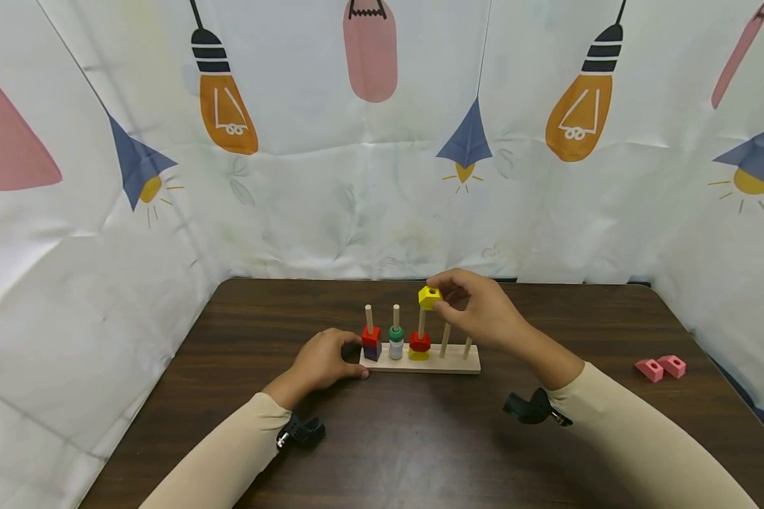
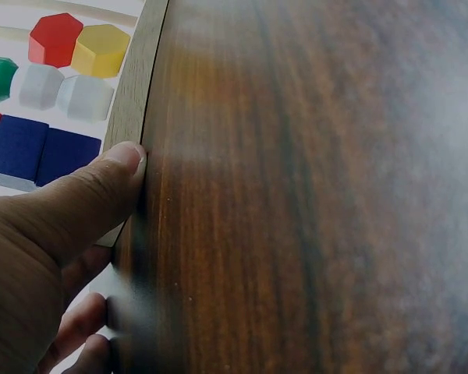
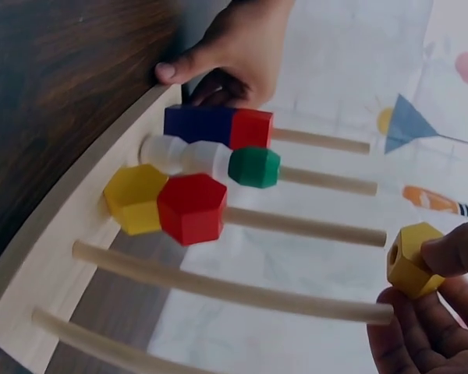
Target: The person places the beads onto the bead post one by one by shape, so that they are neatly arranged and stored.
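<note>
A wooden peg board (image 1: 458, 364) with several upright pegs stands on the table. My left hand (image 1: 323, 359) grips its left end, thumb (image 2: 101, 183) along the front edge. Between the thumb and fingers of my right hand (image 1: 477, 304) is a yellow hexagonal bead (image 3: 413, 257), just at the top of the middle peg (image 3: 312, 230). That peg carries a red hexagonal bead (image 3: 193, 206) over a yellow one (image 3: 132, 199). Beside it, a green bead (image 3: 254, 167) tops white ones. The leftmost peg holds a red block (image 1: 371, 335) above dark blue ones (image 2: 19, 148). Two right-hand pegs are bare.
Two pink blocks (image 1: 661, 367) with holes lie at the right side of the dark wooden table (image 1: 395, 445). Behind the table hangs a white printed cloth (image 1: 369, 198), which also runs along both sides. Each wrist wears a black strap (image 1: 528, 407).
</note>
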`<act>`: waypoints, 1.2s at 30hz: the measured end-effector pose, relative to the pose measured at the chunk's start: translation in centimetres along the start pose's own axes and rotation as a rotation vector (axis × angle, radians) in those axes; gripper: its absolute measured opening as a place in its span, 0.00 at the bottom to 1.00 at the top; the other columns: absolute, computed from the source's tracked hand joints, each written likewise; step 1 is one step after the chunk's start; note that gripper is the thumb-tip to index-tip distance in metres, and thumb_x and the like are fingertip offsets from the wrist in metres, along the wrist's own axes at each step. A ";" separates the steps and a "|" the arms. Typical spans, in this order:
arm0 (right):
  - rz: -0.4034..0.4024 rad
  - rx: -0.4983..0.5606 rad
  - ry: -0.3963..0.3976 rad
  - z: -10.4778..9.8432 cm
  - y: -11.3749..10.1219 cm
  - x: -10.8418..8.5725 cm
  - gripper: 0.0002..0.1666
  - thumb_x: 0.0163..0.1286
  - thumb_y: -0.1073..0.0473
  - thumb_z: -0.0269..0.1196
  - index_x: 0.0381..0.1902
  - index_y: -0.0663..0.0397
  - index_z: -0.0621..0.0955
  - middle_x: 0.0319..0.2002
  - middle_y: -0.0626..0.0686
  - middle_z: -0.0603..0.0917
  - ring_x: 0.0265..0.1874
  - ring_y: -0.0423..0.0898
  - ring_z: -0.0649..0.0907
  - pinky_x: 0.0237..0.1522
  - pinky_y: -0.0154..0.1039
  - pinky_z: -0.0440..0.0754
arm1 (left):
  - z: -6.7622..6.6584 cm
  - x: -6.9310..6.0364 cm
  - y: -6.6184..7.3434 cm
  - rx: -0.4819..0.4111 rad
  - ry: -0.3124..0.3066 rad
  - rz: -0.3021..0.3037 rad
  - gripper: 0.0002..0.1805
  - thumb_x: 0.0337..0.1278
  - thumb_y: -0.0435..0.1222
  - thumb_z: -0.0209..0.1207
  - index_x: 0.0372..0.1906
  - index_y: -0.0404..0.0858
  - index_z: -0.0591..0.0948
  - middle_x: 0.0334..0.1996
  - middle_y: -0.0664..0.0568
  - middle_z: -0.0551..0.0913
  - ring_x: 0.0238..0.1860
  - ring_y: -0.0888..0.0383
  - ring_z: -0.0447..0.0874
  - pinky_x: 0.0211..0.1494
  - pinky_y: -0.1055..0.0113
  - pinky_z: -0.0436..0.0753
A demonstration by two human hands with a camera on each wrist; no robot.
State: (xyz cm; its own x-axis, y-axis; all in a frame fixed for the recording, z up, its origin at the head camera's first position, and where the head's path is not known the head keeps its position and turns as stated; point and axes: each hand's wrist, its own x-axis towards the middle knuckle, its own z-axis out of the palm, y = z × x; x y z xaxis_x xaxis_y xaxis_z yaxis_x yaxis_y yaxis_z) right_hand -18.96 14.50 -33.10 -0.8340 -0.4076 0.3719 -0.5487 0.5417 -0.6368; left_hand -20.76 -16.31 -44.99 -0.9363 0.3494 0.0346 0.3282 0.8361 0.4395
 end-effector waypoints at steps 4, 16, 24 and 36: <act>0.024 0.013 0.003 0.5 -0.2 0.1 0.20 0.68 0.66 0.70 0.57 0.55 0.82 0.47 0.49 0.86 0.41 0.45 0.85 0.45 0.45 0.85 | 0.0 0.0 0.0 -0.006 0.001 -0.009 0.31 0.40 0.52 0.81 0.53 0.46 0.88 0.52 0.51 0.86 0.58 0.47 0.81 0.59 0.47 0.79; 0.132 0.015 0.024 2.2 -1.0 -0.2 0.19 0.69 0.66 0.69 0.57 0.53 0.82 0.46 0.48 0.85 0.39 0.45 0.82 0.42 0.42 0.83 | 0.0 0.0 0.0 -0.008 -0.001 -0.020 0.32 0.40 0.52 0.81 0.54 0.46 0.88 0.52 0.52 0.86 0.59 0.47 0.81 0.60 0.47 0.78; 0.165 0.043 0.081 3.5 -0.2 -0.9 0.19 0.69 0.65 0.69 0.57 0.53 0.81 0.45 0.49 0.83 0.37 0.45 0.80 0.40 0.43 0.81 | 0.0 0.0 0.0 -0.015 -0.004 -0.013 0.31 0.41 0.52 0.81 0.54 0.46 0.88 0.52 0.52 0.86 0.59 0.47 0.80 0.60 0.47 0.78; 0.186 0.074 0.111 4.8 0.7 -1.3 0.22 0.67 0.65 0.68 0.58 0.55 0.80 0.42 0.49 0.83 0.34 0.46 0.78 0.36 0.41 0.79 | 0.1 0.1 0.0 -0.026 -0.001 -0.009 0.31 0.40 0.52 0.81 0.54 0.46 0.88 0.52 0.53 0.86 0.59 0.47 0.81 0.60 0.47 0.78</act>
State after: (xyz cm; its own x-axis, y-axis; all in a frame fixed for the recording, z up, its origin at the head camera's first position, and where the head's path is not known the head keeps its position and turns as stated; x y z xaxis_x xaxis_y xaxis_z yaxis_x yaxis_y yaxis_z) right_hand -17.97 11.89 -37.32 -0.9238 -0.2206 0.3131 -0.3829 0.5430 -0.7473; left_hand -20.83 -16.28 -45.09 -0.9390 0.3425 0.0300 0.3167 0.8278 0.4631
